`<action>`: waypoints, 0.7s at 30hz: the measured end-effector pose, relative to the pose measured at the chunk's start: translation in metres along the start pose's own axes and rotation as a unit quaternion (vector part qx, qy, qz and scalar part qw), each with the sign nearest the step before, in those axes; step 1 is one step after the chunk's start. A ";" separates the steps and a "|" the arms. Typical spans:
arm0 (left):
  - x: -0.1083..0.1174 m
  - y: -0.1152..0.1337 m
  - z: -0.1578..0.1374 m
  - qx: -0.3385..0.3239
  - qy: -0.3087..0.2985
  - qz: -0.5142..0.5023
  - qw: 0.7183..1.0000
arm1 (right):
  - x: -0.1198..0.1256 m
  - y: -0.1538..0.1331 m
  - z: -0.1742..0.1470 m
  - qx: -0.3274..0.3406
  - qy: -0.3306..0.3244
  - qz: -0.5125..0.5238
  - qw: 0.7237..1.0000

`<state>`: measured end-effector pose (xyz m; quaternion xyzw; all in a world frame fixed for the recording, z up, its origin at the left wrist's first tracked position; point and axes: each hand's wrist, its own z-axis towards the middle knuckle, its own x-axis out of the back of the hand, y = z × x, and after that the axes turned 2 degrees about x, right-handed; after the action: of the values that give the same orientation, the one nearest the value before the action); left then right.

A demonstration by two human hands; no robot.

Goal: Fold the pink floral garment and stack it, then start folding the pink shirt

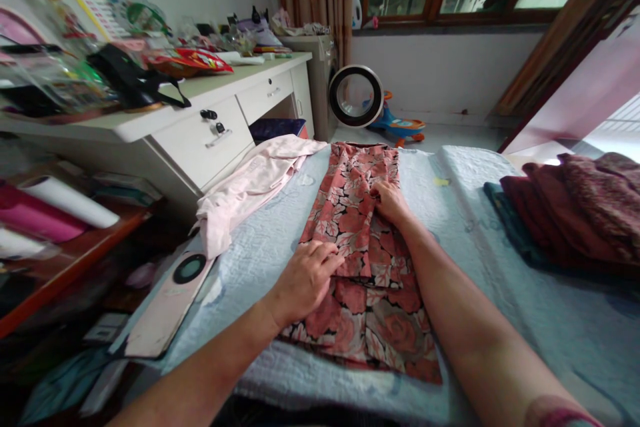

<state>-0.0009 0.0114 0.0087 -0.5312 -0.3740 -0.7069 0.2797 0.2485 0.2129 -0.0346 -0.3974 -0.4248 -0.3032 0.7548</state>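
Folded red floral fabric is pinched near its right edge by the right grip, overlaid at left by the loosely open left grip.

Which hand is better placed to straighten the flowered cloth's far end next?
Probably the right hand: it touches the flowered cloth closer to that end; the left hand touches it nearer the person.

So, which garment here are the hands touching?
The red floral garment, between the others, touched by the left hand and right hand; the pale pink garment and folded clothes lie untouched.
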 end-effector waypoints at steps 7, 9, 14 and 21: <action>0.001 0.000 -0.003 0.011 -0.042 0.064 0.997 | -0.002 0.001 0.000 -0.001 0.012 0.009 1.000; 0.003 -0.002 -0.002 0.010 -0.056 0.049 0.997 | -0.002 0.002 -0.001 -0.005 0.013 0.016 1.000; 0.020 -0.014 0.018 0.000 -0.076 -0.064 0.995 | 0.001 0.004 0.000 -0.026 0.027 0.047 0.998; 0.017 -0.062 0.104 0.029 0.042 -0.095 0.994 | 0.000 -0.009 0.000 -0.064 0.056 -0.004 0.996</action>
<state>0.0011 0.1324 0.0268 -0.4551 -0.4307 -0.7408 0.2421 0.2412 0.2085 -0.0311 -0.4255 -0.3632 -0.3545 0.7492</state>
